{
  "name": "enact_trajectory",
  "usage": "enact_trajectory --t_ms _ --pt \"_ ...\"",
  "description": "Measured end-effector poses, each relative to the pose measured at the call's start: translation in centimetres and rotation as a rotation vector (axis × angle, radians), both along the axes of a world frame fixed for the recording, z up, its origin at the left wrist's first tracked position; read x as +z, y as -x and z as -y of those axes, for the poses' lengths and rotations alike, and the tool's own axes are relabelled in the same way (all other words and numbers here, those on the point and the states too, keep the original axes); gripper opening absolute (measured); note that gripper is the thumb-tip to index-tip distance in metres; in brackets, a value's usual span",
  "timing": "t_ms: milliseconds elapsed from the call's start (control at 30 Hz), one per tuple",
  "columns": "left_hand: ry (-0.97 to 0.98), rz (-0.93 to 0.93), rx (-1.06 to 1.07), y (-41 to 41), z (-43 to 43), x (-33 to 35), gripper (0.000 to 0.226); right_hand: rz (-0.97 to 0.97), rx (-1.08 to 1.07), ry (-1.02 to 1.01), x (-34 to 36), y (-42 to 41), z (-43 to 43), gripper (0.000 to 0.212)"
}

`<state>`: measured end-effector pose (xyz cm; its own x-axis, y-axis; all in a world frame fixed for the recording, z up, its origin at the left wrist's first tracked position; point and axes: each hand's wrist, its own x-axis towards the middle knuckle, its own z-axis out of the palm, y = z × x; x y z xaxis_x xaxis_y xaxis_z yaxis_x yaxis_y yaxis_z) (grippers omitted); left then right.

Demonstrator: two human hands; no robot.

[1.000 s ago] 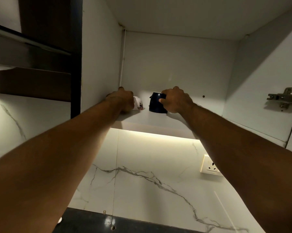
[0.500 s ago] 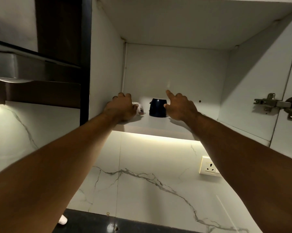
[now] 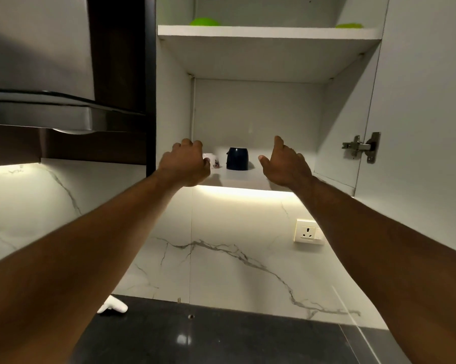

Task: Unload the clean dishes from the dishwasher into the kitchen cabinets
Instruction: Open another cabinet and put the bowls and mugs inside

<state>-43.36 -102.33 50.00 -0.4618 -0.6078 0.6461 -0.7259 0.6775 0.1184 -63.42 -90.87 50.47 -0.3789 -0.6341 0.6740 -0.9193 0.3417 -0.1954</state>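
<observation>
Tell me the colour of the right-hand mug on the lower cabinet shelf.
Dark navy blue mug, plain, with no visible pattern; seen in the head view.

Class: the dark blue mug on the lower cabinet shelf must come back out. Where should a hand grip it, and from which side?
Wrap the dark blue mug around its body from the right, where the open right hand hovers. It seems upside down, and the white cup crowds its left.
</observation>
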Motion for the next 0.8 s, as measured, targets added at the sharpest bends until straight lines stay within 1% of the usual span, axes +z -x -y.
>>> enact_trajectory --t_ms 300,433,533,700,800 --pt "-0.013 0.011 -0.061 -2.1 -5.6 -1.6 0.052 -0.023 -0.021 0.076 -1.5 -3.2 -5.8 0.055" --pt "0.018 0.011 -0.123 -2.0 -7.5 -2.9 0.052 -0.015 -0.042 0.098 -3.2 -4.0 -7.6 0.059" --pt "0.048 0.023 -0.195 -1.5 -7.9 -4.2 0.054 -0.031 -0.087 0.072 -4.8 -4.6 -9.0 0.063" --pt "0.034 0.062 -0.352 -1.0 -8.9 -6.6 0.057 -0.040 -0.205 0.021 -7.5 -5.9 -11.2 0.064" --pt "0.019 0.101 -0.428 -1.3 -9.8 -8.5 0.058 -0.005 -0.285 0.011 -9.3 -7.1 -12.4 0.063"
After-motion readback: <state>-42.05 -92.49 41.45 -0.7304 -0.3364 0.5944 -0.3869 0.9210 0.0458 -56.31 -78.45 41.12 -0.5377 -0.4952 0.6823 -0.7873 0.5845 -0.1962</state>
